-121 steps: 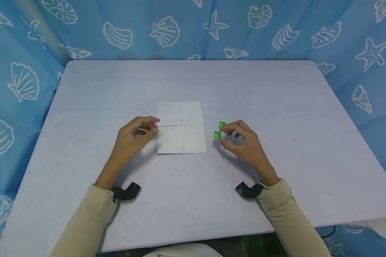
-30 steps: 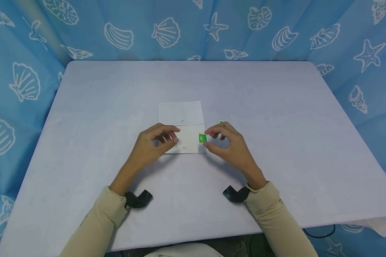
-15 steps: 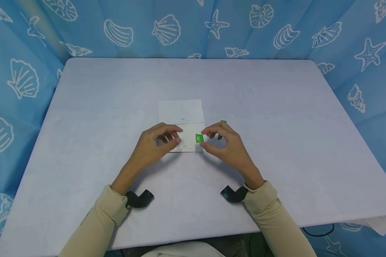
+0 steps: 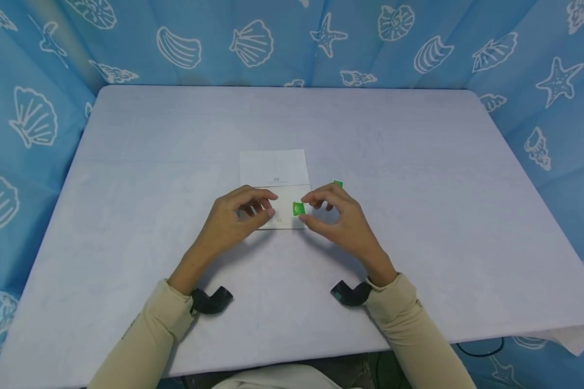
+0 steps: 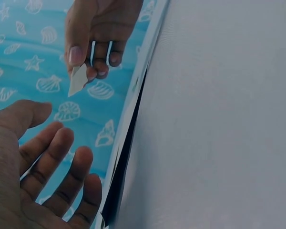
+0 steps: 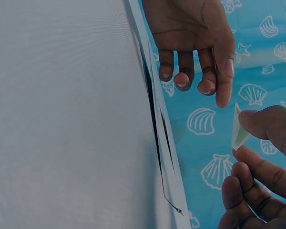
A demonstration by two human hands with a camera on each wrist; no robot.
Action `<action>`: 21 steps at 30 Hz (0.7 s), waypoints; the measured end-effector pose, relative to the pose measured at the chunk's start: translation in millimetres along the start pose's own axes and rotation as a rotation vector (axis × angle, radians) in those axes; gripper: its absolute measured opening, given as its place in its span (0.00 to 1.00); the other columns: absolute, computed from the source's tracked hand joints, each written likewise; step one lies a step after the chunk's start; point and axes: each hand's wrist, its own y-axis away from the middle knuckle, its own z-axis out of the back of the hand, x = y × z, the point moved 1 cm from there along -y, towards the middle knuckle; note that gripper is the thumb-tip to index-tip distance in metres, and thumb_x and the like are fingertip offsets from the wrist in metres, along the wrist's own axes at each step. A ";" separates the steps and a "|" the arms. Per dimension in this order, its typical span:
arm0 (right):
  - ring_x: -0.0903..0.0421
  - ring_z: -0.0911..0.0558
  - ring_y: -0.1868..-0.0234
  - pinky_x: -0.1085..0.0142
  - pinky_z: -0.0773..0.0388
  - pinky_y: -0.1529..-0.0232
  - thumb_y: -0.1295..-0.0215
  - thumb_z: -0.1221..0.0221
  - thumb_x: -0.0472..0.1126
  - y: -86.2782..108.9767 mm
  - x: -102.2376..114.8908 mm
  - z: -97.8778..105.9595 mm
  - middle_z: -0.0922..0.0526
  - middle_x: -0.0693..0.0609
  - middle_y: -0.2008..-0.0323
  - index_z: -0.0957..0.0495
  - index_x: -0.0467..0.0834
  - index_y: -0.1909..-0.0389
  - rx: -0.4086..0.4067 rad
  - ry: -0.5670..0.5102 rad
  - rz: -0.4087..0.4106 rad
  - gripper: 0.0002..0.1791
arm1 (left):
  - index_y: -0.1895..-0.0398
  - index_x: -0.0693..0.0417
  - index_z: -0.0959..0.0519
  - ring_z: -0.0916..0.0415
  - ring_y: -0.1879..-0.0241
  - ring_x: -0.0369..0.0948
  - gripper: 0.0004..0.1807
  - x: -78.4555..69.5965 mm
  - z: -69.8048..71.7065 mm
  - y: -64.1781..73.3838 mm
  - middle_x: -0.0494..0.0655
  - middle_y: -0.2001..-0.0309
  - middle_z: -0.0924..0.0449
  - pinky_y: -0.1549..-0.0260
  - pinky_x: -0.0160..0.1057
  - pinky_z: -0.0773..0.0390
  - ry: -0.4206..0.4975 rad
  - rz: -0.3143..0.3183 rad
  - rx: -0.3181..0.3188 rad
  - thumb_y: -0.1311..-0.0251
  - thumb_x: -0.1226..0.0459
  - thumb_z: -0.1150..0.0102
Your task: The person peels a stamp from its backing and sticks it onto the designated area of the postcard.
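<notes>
My right hand [image 4: 339, 215] pinches a small green postage stamp [image 4: 298, 209] by its right side, between thumb and fingertips. The stamp is over the nearer of two white paper rectangles [image 4: 284, 195], and its toothed white edge shows in the right wrist view [image 6: 235, 136]. Opposite, my left hand [image 4: 238, 215] hovers over the left part of that paper, thumb and index finger apart and nothing between them. The left wrist view shows its fingers loosely bent, with the pale back of the stamp [image 5: 77, 81] beyond them.
The farther white paper rectangle [image 4: 274, 166] lies directly behind the nearer one. A second green stamp [image 4: 338, 183] lies to the right, partly hidden by my right hand. A white cloth covers the table [image 4: 418, 162]; a blue shell-patterned curtain [image 4: 292, 43] surrounds its far sides.
My right hand has taken the nearer stamp from the table and carried it left over the nearer paper. My left hand has moved right, over the paper's left part.
</notes>
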 end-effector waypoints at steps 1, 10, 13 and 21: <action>0.42 0.26 0.57 0.43 0.30 0.56 0.43 0.31 0.28 -0.1 0.0 -0.5 0.22 0.36 0.57 0.19 0.32 0.56 0.001 0.000 0.000 0.14 | 0.49 0.51 0.16 0.23 0.61 0.37 0.13 0.1 -0.3 0.2 0.36 0.60 0.19 0.62 0.40 0.21 0.000 0.000 0.001 0.36 0.61 0.33; 0.43 0.26 0.57 0.43 0.29 0.56 0.43 0.31 0.28 -0.1 1.3 -2.7 0.22 0.38 0.57 0.19 0.33 0.55 0.007 0.012 0.001 0.14 | 0.49 0.51 0.16 0.23 0.61 0.39 0.14 -4.5 -2.7 0.7 0.38 0.60 0.19 0.62 0.42 0.21 0.011 -0.007 0.006 0.37 0.62 0.32; 0.43 0.26 0.57 0.43 0.29 0.56 0.42 0.31 0.28 -0.4 0.9 -3.5 0.22 0.38 0.57 0.19 0.33 0.55 0.011 0.014 -0.003 0.14 | 0.50 0.50 0.15 0.23 0.61 0.37 0.13 -5.1 -3.2 0.6 0.37 0.60 0.19 0.61 0.43 0.21 0.008 -0.003 0.006 0.37 0.61 0.32; 0.44 0.25 0.56 0.43 0.30 0.56 0.42 0.29 0.32 -0.8 -30.3 -11.1 0.22 0.40 0.55 0.18 0.38 0.53 0.021 0.006 0.005 0.16 | 0.50 0.51 0.15 0.23 0.62 0.36 0.13 -3.6 -3.7 0.9 0.35 0.62 0.20 0.61 0.41 0.21 -0.021 0.003 0.013 0.37 0.60 0.33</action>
